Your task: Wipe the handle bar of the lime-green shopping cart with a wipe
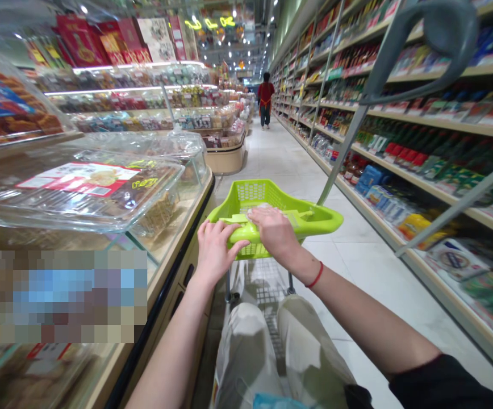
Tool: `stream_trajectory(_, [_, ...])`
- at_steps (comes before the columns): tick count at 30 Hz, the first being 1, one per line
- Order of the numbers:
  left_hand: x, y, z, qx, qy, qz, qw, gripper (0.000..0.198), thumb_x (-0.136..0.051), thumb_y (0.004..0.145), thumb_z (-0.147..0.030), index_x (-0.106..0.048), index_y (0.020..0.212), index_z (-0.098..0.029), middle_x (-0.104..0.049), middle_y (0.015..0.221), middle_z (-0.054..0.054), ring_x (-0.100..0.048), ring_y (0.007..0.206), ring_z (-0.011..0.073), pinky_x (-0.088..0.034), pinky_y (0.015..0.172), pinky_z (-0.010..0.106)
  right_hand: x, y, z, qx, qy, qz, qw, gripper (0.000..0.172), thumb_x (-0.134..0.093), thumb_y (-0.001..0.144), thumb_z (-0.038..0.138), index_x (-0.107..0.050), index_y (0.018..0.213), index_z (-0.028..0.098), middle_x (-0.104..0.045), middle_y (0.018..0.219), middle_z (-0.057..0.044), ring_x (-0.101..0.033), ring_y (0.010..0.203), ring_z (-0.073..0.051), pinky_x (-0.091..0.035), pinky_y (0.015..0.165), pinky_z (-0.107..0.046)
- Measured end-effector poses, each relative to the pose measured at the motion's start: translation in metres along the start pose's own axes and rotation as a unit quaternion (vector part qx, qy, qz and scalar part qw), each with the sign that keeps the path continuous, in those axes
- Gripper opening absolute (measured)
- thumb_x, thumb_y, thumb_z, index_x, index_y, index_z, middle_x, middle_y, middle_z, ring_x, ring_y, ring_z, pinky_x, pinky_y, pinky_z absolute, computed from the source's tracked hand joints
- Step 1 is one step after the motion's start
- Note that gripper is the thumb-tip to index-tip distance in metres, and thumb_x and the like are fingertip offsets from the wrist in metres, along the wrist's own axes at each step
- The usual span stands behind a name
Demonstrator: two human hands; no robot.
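In front of me is a lime-green shopping cart with a perforated basket. Its green handle runs across the near side. My left hand is closed around the left end of the handle, thumb along the near edge. My right hand lies over the middle of the handle, its fingers bent and pressed together on top. A small whitish patch shows by the right fingertips; I cannot make out what it is. A red string bracelet circles the right wrist. The inside of the basket is mostly hidden.
A display counter with clear food boxes runs close on the left. Tall stocked shelves line the right. A grey plastic loop on a metal post stands upper right. Far down the tiled aisle is a person in red.
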State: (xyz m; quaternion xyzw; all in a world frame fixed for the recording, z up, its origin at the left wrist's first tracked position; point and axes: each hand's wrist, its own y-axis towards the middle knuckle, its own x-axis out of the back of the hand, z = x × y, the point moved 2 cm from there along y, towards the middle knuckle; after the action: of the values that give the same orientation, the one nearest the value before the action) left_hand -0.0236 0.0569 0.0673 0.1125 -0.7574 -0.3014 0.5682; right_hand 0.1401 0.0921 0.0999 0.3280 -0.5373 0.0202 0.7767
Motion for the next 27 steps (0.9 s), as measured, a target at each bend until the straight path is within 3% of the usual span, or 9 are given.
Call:
stream_trajectory(4, [0.000, 0.000, 0.000, -0.001, 0.000, -0.003, 1.000, 0.031, -0.064, 0.089, -0.045, -0.067, 0.115, -0.028, -0.066, 0.099, 0.003, -0.056, 0.103, 0.0254, -0.028, 0.112, 0.049, -0.011, -0.038, 0.011, 0.116, 0.001, -0.114, 0.987, 0.034, -0.045, 0.097, 0.014, -0.069, 0.121, 0.017, -0.069, 0.129, -0.010, -0.060, 0.125, -0.022, -0.041, 0.114, -0.042])
stream_trajectory(9, [0.000, 0.000, 0.001, -0.005, -0.007, -0.005, 1.000, 0.029, -0.065, 0.088, -0.040, -0.067, 0.115, -0.029, -0.066, 0.099, 0.003, -0.057, 0.101, 0.0242, -0.028, 0.112, 0.049, -0.015, -0.061, 0.001, 0.212, 0.003, -0.151, 0.966, 0.042, -0.041, 0.098, 0.008, -0.062, 0.131, 0.021, -0.065, 0.134, -0.007, -0.053, 0.133, -0.019, -0.036, 0.118, -0.045])
stream_trajectory(14, [-0.002, 0.001, 0.005, -0.007, -0.007, -0.005, 1.000, 0.029, -0.063, 0.090, -0.045, -0.067, 0.114, -0.029, -0.066, 0.099, 0.003, -0.056, 0.101, 0.0237, -0.028, 0.112, 0.048, -0.008, -0.078, -0.038, 0.195, -0.019, -0.193, 0.961, 0.049, -0.038, 0.096, 0.003, -0.058, 0.137, 0.023, -0.063, 0.136, -0.006, -0.051, 0.135, -0.019, -0.040, 0.117, -0.044])
stream_trajectory(20, [-0.003, 0.001, 0.006, -0.005, -0.008, -0.010, 1.000, 0.030, -0.062, 0.090, -0.047, -0.068, 0.114, -0.030, -0.066, 0.098, 0.004, -0.056, 0.100, 0.0241, -0.029, 0.111, 0.048, 0.003, -0.099, -0.088, 0.095, -0.008, -0.245, 0.965, 0.057, -0.037, 0.094, 0.003, -0.054, 0.141, 0.029, -0.064, 0.135, -0.005, -0.056, 0.130, -0.021, -0.044, 0.115, -0.047])
stream_trajectory(23, [-0.003, 0.001, 0.004, -0.007, -0.006, -0.015, 1.000, 0.031, -0.062, 0.090, -0.047, -0.068, 0.114, -0.030, -0.065, 0.097, 0.004, -0.055, 0.100, 0.0244, -0.029, 0.110, 0.048, 0.001, -0.100, -0.086, 0.080, 0.005, -0.273, 0.959, 0.058, -0.035, 0.094, 0.002, -0.055, 0.141, 0.029, -0.065, 0.133, -0.005, -0.057, 0.129, -0.021, -0.044, 0.115, -0.049])
stream_trajectory(27, [-0.002, 0.001, 0.002, -0.009, -0.006, -0.014, 1.000, 0.028, -0.063, 0.090, -0.043, -0.068, 0.113, -0.029, -0.065, 0.097, 0.003, -0.055, 0.100, 0.0244, -0.029, 0.111, 0.048, -0.013, -0.086, -0.049, 0.130, 0.033, -0.284, 0.949, 0.057, -0.032, 0.094, 0.000, -0.056, 0.139, 0.025, -0.067, 0.131, -0.006, -0.056, 0.130, -0.018, -0.040, 0.117, -0.047])
